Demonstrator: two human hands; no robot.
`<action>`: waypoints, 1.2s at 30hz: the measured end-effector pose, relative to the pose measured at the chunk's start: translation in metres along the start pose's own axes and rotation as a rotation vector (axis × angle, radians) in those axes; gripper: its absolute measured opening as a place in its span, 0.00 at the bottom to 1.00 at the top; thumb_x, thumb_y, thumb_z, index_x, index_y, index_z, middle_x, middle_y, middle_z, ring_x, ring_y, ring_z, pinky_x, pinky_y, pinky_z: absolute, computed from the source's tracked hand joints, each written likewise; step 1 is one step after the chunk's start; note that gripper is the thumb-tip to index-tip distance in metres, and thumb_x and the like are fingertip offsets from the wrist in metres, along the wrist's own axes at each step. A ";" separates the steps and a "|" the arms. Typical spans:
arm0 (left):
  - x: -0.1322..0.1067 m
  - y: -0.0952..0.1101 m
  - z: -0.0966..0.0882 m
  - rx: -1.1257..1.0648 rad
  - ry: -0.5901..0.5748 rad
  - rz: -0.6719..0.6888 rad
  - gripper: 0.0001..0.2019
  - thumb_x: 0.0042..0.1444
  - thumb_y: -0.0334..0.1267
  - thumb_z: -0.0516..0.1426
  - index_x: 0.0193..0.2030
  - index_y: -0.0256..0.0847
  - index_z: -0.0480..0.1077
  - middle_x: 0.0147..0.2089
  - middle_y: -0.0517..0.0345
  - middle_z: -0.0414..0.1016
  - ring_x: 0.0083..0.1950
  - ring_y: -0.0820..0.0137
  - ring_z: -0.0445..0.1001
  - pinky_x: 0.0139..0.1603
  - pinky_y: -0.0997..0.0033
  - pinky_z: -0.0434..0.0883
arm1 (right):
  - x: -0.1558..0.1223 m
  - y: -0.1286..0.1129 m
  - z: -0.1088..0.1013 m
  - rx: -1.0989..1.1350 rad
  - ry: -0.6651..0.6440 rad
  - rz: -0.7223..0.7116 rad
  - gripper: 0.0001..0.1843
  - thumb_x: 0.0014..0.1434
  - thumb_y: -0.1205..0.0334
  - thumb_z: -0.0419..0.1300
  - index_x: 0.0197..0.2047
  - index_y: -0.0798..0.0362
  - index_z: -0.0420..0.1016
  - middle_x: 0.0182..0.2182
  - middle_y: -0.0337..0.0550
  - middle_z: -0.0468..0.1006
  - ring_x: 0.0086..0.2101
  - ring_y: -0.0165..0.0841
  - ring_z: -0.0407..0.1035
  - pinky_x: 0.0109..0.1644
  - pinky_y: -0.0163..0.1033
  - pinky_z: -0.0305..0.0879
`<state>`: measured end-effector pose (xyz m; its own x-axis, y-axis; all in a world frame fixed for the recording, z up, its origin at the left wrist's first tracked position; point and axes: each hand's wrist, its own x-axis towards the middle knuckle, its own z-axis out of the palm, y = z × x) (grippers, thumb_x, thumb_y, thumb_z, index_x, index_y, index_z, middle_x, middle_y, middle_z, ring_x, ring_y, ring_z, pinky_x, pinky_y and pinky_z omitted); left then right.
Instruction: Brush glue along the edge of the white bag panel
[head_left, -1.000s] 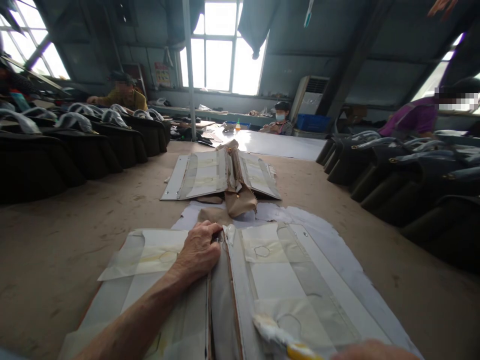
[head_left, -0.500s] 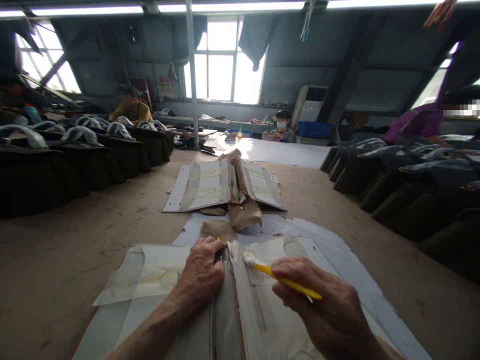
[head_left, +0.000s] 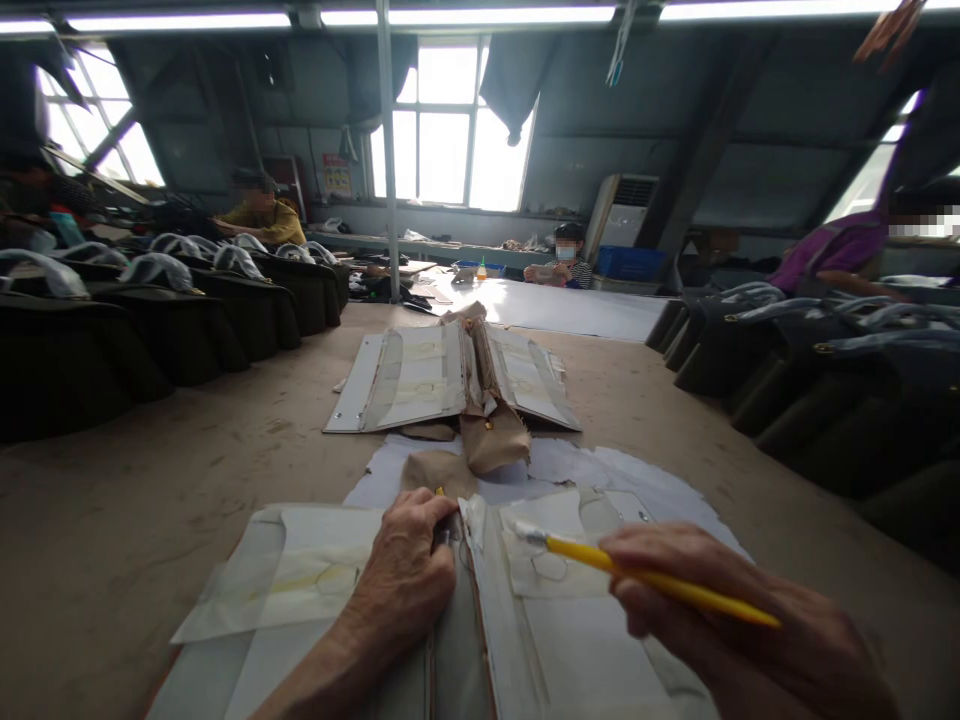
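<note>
Spread open before me is an unfinished bag piece, with pale lining panels on either side of a central fold. My left hand lies across the fold, its fingers curled on the piece near the far end, beside a tan flap. What its fingertips grip is partly hidden. My right hand is closed around the yellow handle of a brush. The white-coated bristles are over the right panel, near a translucent patch; I cannot tell whether they touch. A second, similar bag piece lies open farther back.
Torn white paper lies under the near piece. Dark bags with wrapped handles line the left and right of the brown-covered table. Beyond are a small bottle, a pole and several people.
My right hand has moved right with the brush, lifting the bristles off the strip beside the fold and over the right panel. My left hand stays at the fold.
</note>
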<state>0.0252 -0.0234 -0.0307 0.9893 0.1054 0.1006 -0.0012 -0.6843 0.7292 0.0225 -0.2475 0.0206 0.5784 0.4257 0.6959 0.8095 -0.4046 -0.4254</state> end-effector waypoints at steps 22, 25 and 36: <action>0.002 -0.001 0.000 -0.040 0.010 0.006 0.17 0.37 0.21 0.47 0.31 0.36 0.72 0.33 0.54 0.68 0.41 0.67 0.63 0.46 0.67 0.61 | 0.021 0.016 0.019 0.363 0.058 0.293 0.02 0.55 0.63 0.62 0.33 0.52 0.75 0.21 0.36 0.73 0.18 0.25 0.66 0.21 0.26 0.67; 0.001 -0.002 -0.001 -0.040 0.007 0.009 0.18 0.37 0.21 0.47 0.31 0.37 0.73 0.34 0.54 0.69 0.42 0.68 0.63 0.47 0.68 0.61 | 0.024 0.013 0.025 0.325 0.120 0.242 0.02 0.55 0.64 0.63 0.34 0.51 0.75 0.26 0.36 0.74 0.20 0.25 0.68 0.24 0.26 0.68; 0.000 -0.006 0.000 -0.138 0.014 0.037 0.25 0.37 0.21 0.47 0.36 0.44 0.76 0.39 0.58 0.72 0.46 0.69 0.64 0.53 0.68 0.60 | 0.018 0.014 0.030 0.253 0.042 0.279 0.03 0.57 0.61 0.60 0.34 0.52 0.73 0.23 0.35 0.72 0.18 0.24 0.67 0.23 0.26 0.66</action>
<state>0.0252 -0.0191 -0.0353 0.9861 0.0932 0.1377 -0.0583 -0.5820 0.8111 0.0471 -0.2212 0.0101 0.7797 0.2918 0.5540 0.6238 -0.2852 -0.7277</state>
